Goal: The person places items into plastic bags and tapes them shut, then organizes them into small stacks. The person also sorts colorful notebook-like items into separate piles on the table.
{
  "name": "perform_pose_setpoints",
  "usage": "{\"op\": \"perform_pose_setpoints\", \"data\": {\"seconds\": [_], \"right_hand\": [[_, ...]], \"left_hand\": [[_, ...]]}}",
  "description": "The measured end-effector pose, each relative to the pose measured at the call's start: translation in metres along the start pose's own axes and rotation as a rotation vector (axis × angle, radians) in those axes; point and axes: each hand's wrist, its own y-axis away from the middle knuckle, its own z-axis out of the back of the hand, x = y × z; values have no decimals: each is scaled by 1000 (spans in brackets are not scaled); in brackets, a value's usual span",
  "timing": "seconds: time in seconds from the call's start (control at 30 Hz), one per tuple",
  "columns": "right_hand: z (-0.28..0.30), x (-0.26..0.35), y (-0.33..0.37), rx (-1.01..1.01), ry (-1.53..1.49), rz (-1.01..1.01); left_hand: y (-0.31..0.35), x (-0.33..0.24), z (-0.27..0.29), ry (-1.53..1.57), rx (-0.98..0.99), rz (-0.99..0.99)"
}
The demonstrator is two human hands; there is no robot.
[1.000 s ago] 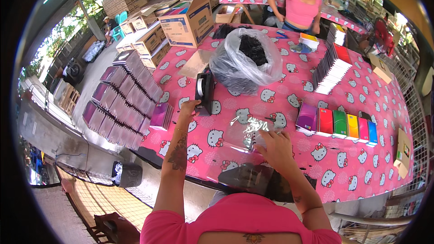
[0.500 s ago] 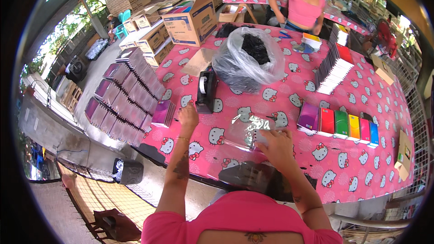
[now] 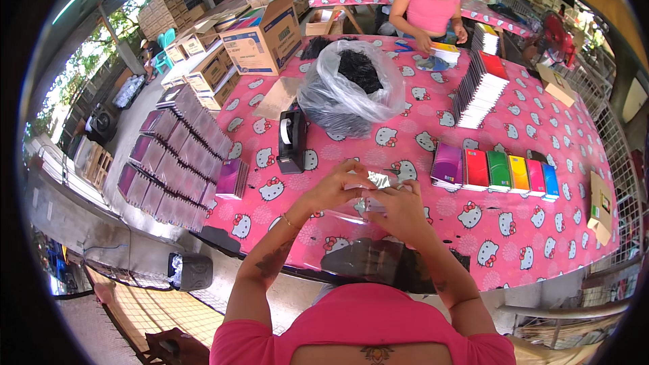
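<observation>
Near the table's front edge, both my hands close around a small spiral-bound notebook bundle in a clear plastic wrapper [image 3: 375,180], which shines between them. My left hand [image 3: 340,188] pinches the wrapper's left side with bent fingers. On the right side my right hand [image 3: 397,208] grips the bundle, its fingers curled over the top. Most of the bundle is hidden under the hands. Beyond my left hand stands a black tape dispenser [image 3: 292,142] with a white roll. A small purple notebook stack [image 3: 232,179] sits left of it.
Wrapped notebook stacks [image 3: 169,155] line the left edge. To the right lie a row of coloured notebooks [image 3: 497,170] and a tall notebook stack [image 3: 481,91]. A plastic bag of black coils [image 3: 351,88] and a cardboard box [image 3: 263,37] stand farther back. A co-worker [image 3: 429,7] stands across the table.
My left hand has moved right from beside the tape dispenser to the wrapped bundle. The plastic is now gathered between both hands. The co-worker's hand has reached down to a notebook stack.
</observation>
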Motion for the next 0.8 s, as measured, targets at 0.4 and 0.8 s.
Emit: {"op": "perform_pose_setpoints", "data": {"seconds": [0.4,0.8], "right_hand": [[-37,-92,60,-201,-340,54],[-47,-84,43,13,-91,164]], "left_hand": [[-3,-15,21,1,103,38],[-45,0,-26,-360,20,-302]]}}
